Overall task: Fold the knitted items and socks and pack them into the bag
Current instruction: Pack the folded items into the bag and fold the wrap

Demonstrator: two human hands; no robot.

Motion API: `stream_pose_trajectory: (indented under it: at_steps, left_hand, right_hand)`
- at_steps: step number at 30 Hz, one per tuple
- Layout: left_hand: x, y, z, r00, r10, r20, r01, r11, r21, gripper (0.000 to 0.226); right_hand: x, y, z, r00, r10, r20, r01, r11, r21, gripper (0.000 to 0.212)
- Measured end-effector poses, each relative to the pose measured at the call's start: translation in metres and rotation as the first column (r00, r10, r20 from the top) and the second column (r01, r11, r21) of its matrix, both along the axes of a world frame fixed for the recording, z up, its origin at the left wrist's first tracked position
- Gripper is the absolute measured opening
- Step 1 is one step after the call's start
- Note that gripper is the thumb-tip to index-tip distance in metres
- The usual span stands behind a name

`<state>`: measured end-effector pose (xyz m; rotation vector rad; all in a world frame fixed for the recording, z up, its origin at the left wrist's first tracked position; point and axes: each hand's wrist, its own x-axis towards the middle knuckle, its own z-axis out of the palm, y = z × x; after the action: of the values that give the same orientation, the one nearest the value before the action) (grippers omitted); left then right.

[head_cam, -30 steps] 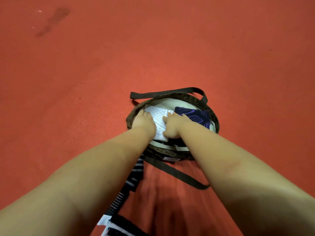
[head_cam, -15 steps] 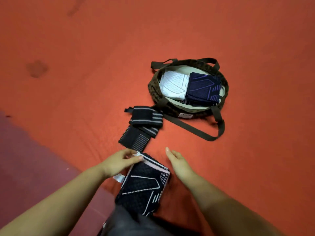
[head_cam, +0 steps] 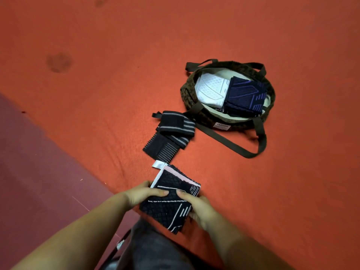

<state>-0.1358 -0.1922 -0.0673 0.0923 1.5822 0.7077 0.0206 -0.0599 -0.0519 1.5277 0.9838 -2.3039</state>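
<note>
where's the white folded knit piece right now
In the head view, upper right: the white folded knit piece lies inside the bag, on its left half, touching the navy folded piece.

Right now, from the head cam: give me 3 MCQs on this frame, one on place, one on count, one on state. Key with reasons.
1. Where does the striped black wrap lie?
A. inside the bag
B. on the red floor between bag and hands
C. on the person's lap

2. How many folded items show inside the bag?
A. none
B. two
C. five

3. What are the hands doing?
A. both grip the black patterned item
B. both hang idle
C. both pull the bag's strap

Key:
1 B: the striped black wrap rests on the floor, outside the bag.
2 B: one white item, one navy item.
3 A: left hand and right hand hold the black patterned item from either side.
</note>
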Motion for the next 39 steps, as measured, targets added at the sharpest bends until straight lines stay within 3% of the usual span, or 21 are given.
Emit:
stream_pose_trajectory:
  at_steps: [8,11,14,17,19,21,23,24,26,28,35,39]
  left_hand:
    - [0.015,0.026,0.013,0.994,0.04,0.103,-0.056,0.987,0.153,0.071]
    - [0.022,0.047,0.016,0.992,0.085,0.096,-0.105,0.969,0.226,0.07]
    - [0.025,0.083,0.025,0.983,0.155,0.1,-0.18,0.924,0.337,0.055]
    - [0.018,0.12,0.025,0.982,0.169,0.088,-0.19,0.904,0.382,0.055]
    - [0.01,0.138,0.016,0.984,0.169,0.047,-0.175,0.922,0.345,0.069]
    - [0.008,0.149,0.004,0.985,0.152,-0.086,-0.128,0.964,0.232,0.097]
    - [0.009,0.154,-0.001,0.935,0.04,-0.351,-0.032,0.999,0.03,0.11]
    - [0.011,0.156,0.0,0.876,0.008,-0.482,-0.026,0.999,-0.03,0.101]
    - [0.016,0.159,0.007,0.755,0.019,-0.655,-0.032,0.999,-0.008,0.071]
    - [0.022,0.161,0.012,0.698,0.042,-0.715,-0.004,0.999,0.054,0.048]
    - [0.021,0.168,0.009,0.803,0.053,-0.593,-0.017,0.998,0.066,0.033]
    - [0.014,0.166,0.009,0.849,0.085,-0.522,-0.049,0.995,0.083,0.033]
  right_hand:
    - [-0.002,0.028,-0.001,0.999,0.025,0.023,-0.021,0.991,-0.135,0.036]
    - [-0.003,0.056,0.0,0.998,0.06,-0.006,-0.06,0.996,-0.072,0.049]
    - [-0.005,0.092,0.004,0.998,0.037,-0.047,-0.037,0.999,0.003,0.064]
    - [-0.011,0.124,0.007,0.998,-0.008,-0.064,0.013,0.998,0.066,0.059]
    - [-0.017,0.137,0.008,0.99,-0.122,-0.07,0.127,0.989,0.072,0.046]
    - [-0.023,0.139,0.005,0.984,-0.172,0.036,0.157,0.952,0.263,0.029]
    - [-0.022,0.134,-0.003,0.967,-0.111,0.23,-0.044,0.816,0.576,0.029]
    - [-0.02,0.13,-0.006,0.951,-0.084,0.299,-0.151,0.715,0.682,0.034]
    - [-0.017,0.122,-0.004,0.932,-0.094,0.35,-0.24,0.561,0.792,0.045]
    - [-0.015,0.118,0.002,0.931,-0.123,0.344,-0.238,0.508,0.828,0.047]
    - [-0.022,0.13,0.014,0.946,-0.146,0.29,-0.133,0.642,0.756,0.04]
    - [-0.027,0.13,0.014,0.969,-0.096,0.229,-0.119,0.629,0.768,0.039]
